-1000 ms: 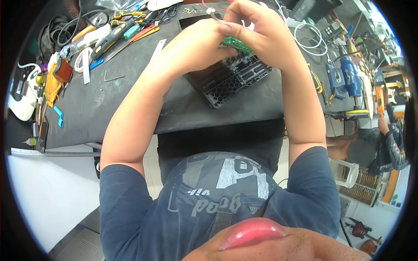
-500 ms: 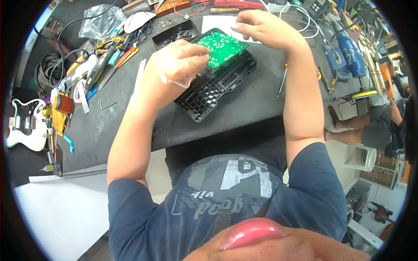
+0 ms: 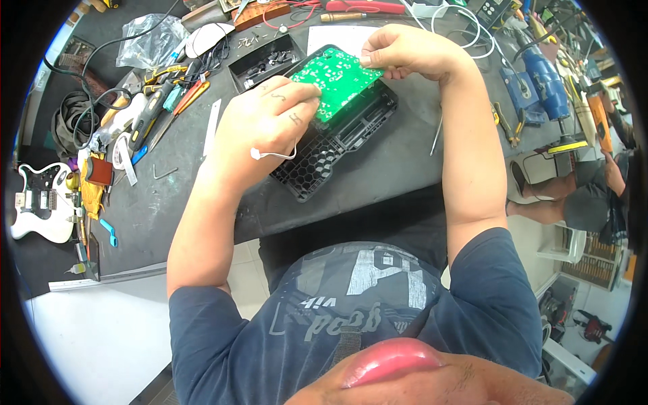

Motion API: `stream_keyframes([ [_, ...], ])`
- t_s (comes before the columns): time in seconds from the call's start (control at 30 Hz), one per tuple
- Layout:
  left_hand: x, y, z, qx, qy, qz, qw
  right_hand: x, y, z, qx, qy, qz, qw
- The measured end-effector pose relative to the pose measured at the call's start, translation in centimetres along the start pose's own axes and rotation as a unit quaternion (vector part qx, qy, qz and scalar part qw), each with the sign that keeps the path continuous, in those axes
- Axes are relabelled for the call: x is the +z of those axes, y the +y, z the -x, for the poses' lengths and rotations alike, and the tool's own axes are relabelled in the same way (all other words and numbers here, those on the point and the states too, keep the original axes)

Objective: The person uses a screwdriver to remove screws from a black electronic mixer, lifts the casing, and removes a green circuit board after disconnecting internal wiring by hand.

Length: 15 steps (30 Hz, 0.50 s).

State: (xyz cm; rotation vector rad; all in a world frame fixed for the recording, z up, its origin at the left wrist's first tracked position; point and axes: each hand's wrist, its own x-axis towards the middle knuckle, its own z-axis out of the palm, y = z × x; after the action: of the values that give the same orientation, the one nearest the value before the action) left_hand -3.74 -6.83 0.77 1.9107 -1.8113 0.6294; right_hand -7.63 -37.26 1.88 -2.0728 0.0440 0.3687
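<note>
A green circuit board (image 3: 341, 77) lies tilted over a black plastic housing (image 3: 307, 162) with a honeycomb grille at its near end. My left hand (image 3: 273, 118) is closed on the board's left edge, its fingertips partly hidden. A white cable with a small plug (image 3: 270, 154) hangs by the left wrist. At the far right corner of the board, my right hand (image 3: 405, 54) pinches its edge between thumb and fingers. The inside of the housing under the board is mostly covered.
Beyond the board stands a black parts box (image 3: 263, 61), near a white sheet (image 3: 341, 37). Cutters, knives and a hex key (image 3: 165, 172) lie on the left, with a white guitar body (image 3: 44, 202). A screwdriver shaft (image 3: 435, 135) and blue power tool (image 3: 547, 84) are on the right. Another person's hand (image 3: 613, 172) shows far right.
My right hand has come down from above the board and taken hold of its corner. The board has turned to show more of its face, while my left hand keeps its edge.
</note>
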Motion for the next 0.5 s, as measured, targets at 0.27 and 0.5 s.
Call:
stream_keyframes([
  [0.27, -0.6, -0.1, -1.1, -0.031, 0.014, 0.034, 0.999, 0.2, -0.5, 0.8, -0.013, -0.001, -0.103, 0.995],
  [0.5, 0.9, 0.1, -1.1, -0.081, 0.015, 0.03, 0.996, -0.6, 0.7, -1.0, -0.078, -0.095, -0.17, 0.978],
])
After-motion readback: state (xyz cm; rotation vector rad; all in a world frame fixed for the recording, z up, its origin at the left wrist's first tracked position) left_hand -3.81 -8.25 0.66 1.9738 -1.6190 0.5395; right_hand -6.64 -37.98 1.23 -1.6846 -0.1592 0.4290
